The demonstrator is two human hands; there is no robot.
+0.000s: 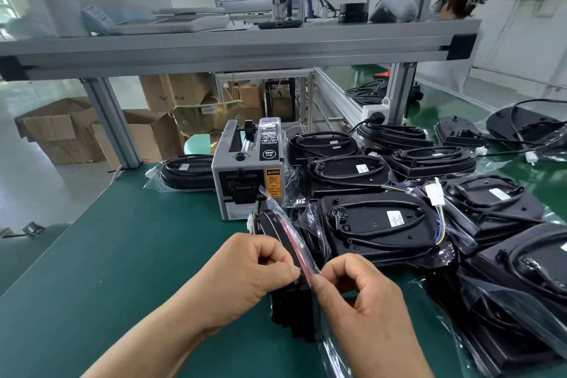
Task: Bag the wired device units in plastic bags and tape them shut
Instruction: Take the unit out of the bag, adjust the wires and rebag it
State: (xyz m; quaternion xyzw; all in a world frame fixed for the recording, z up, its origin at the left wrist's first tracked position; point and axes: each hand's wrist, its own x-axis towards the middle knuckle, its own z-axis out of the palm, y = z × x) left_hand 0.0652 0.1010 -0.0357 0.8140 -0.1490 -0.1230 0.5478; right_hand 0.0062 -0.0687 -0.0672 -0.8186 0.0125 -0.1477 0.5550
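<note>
Fingers [277, 258] of left hand [245, 282] and right hand [365, 301] pinch plastic bag [288, 225].

You bring two hands, left hand [242, 282] and right hand [368, 310], to one green bench [122, 255] bearing one tape dispenser [250, 175]. About a dozen black device units [380, 224] show, though stacking hides the exact total. One other person [463, 0] is visible beyond the shelf.
</note>
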